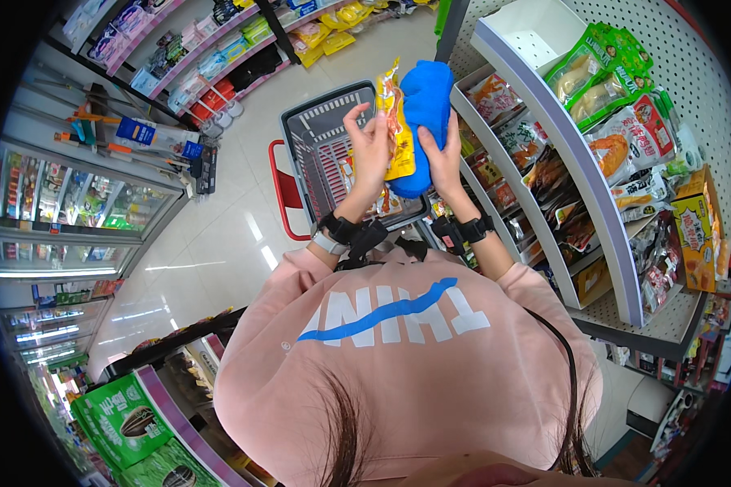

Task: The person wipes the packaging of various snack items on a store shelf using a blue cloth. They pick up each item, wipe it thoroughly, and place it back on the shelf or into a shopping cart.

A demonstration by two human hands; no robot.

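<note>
A yellow plastic snack packet [404,152] is in my left hand [370,143], its long side held upright. My right hand [441,149] grips a rolled blue cloth [425,91], thumb across its front. The packet and the cloth are side by side and appear to touch. Below both hands is a grey plastic shopping basket [309,131] with a red handle [278,182]. Several packaged snacks [390,204] are inside the basket, partly hidden by my left forearm and the blue cloth.
To my right, a tiered white shelf [548,115] holds snack bags [630,143] close by my right arm. Glass-door coolers [79,195] and mops or brooms [140,137] line the left. Behind the basket are shelves of packaged goods [210,55]. Tiled floor [204,243] lies between.
</note>
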